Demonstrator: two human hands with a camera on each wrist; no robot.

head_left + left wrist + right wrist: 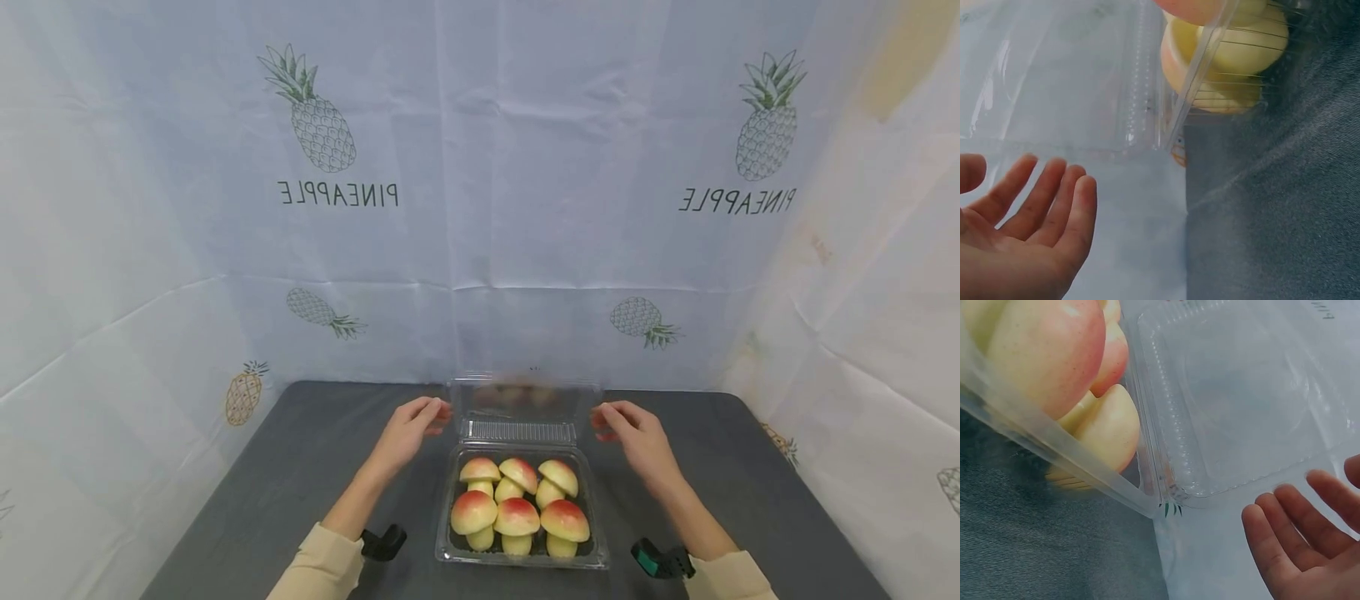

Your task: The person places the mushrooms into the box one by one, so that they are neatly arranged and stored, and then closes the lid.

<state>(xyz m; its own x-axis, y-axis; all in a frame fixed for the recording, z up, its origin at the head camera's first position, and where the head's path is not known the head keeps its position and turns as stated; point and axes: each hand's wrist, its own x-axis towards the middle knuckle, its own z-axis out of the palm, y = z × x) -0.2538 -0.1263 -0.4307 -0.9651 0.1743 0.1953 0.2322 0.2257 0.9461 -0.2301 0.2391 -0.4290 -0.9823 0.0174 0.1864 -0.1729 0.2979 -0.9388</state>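
Observation:
A clear plastic clamshell box [447, 546] stands on the table with its hinged lid [480, 417] raised at the back. Inside sit several mushroom-shaped pieces [517, 518] with red-and-yellow caps and pale stems, in two rows. At the lid's left side is my left hand [411, 425], its fingers [1079, 212] extended and slightly bent, holding nothing. My right hand [633, 432] mirrors it at the lid's right side, with loose fingers [1266, 537]. In both wrist views the fingertips lie close to the lid's edge; whether they touch it, I cannot tell.
The table has a dark grey cover [300, 467]. Behind it and at both sides hangs a pale curtain [480, 208] printed with pineapples. A black band with a small device is on each wrist, below cream sleeves [322, 562].

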